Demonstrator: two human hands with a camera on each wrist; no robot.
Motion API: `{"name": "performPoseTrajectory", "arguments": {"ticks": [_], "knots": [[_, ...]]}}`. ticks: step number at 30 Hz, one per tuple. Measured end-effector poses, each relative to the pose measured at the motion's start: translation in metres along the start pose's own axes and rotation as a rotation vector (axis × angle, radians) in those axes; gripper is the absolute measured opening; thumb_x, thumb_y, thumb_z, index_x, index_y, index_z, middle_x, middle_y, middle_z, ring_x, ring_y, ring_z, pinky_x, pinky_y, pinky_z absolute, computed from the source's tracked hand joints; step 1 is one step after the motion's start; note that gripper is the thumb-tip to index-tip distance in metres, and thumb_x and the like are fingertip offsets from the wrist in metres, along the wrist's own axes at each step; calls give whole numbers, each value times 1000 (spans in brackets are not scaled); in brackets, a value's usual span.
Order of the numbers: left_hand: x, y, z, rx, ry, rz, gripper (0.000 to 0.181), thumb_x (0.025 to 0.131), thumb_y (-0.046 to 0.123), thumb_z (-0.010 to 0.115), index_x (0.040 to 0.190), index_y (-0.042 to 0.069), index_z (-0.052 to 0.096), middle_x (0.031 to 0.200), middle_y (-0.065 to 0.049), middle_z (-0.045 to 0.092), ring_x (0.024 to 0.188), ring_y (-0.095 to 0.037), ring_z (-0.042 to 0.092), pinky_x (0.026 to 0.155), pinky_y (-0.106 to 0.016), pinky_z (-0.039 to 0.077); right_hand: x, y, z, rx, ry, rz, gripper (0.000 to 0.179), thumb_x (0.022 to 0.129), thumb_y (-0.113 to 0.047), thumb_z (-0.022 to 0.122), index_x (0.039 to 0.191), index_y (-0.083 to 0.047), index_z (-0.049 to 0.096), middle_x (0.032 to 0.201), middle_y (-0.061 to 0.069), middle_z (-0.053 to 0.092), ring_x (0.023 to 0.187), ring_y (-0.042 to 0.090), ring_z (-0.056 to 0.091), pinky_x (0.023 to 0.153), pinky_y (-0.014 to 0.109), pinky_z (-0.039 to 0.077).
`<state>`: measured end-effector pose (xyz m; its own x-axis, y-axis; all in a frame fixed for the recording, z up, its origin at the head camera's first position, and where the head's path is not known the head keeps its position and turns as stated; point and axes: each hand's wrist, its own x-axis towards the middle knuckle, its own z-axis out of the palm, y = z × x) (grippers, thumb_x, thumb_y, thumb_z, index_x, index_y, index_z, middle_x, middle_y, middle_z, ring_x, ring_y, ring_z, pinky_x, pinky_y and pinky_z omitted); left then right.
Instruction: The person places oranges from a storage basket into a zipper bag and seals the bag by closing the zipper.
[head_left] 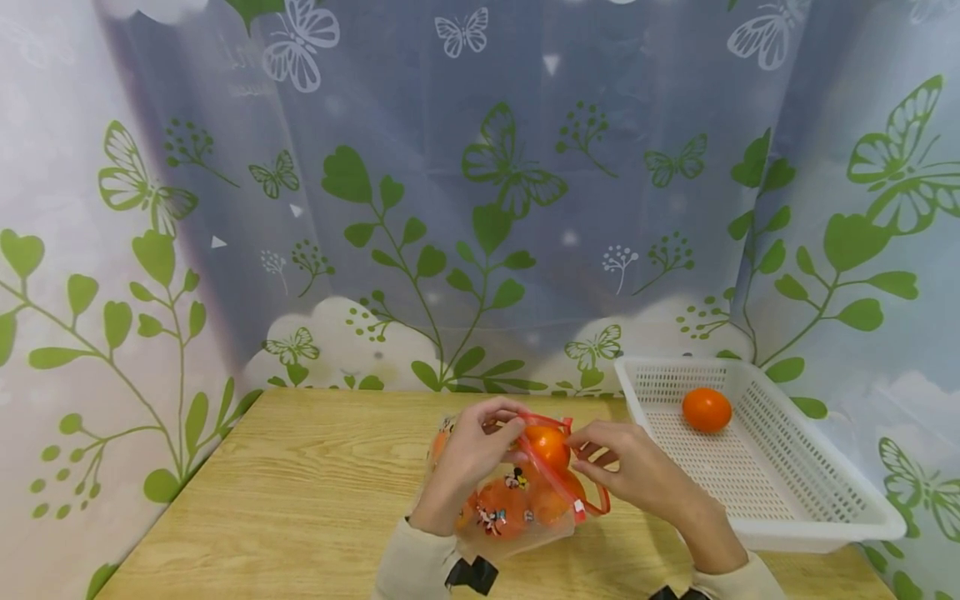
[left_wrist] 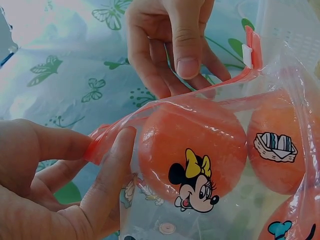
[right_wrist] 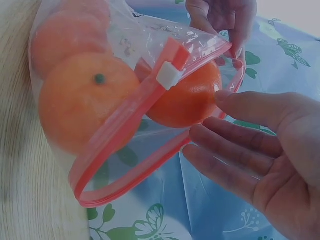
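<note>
A clear zip bag (head_left: 504,546) with a red rim and cartoon prints lies on the table with several oranges inside. My left hand (head_left: 474,450) pinches the red rim at one end of the bag's mouth, as the left wrist view shows. One shiny orange (right_wrist: 187,102) sits at the open mouth. My right hand (head_left: 637,468) is beside that orange, its thumb tip at the fruit and its other fingers extended near the lower rim. A white zip slider (right_wrist: 170,75) sits at one end of the rim. Another orange (head_left: 707,410) lies in the white basket (head_left: 825,512).
The basket stands on the right of the wooden table (head_left: 300,492), close to my right forearm. A curtain (head_left: 420,275) printed with leaves and butterflies hangs behind the table and along both sides.
</note>
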<state>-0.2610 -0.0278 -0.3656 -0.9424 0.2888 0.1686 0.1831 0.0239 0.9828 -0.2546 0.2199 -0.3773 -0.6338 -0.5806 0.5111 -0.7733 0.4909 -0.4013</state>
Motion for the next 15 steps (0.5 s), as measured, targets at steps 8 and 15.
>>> {"name": "performPoseTrajectory", "arguments": {"ticks": [8,15], "knots": [[0,0,0,2,10,-8,18,105,13,61,118,6,71,115,-19,64,82,-15,69,75,-31,67,0,1,2,13,-46,-22,22,89,4,75,110,-3,75,99,10,77,83,11,74,70,22,64],[-1,1,-1,-12,12,0,19,105,11,60,119,5,70,111,-14,62,77,-16,66,77,-35,67,-1,-2,-1,7,-61,3,25,91,2,74,115,-6,74,105,9,78,86,14,74,72,23,65]]}}
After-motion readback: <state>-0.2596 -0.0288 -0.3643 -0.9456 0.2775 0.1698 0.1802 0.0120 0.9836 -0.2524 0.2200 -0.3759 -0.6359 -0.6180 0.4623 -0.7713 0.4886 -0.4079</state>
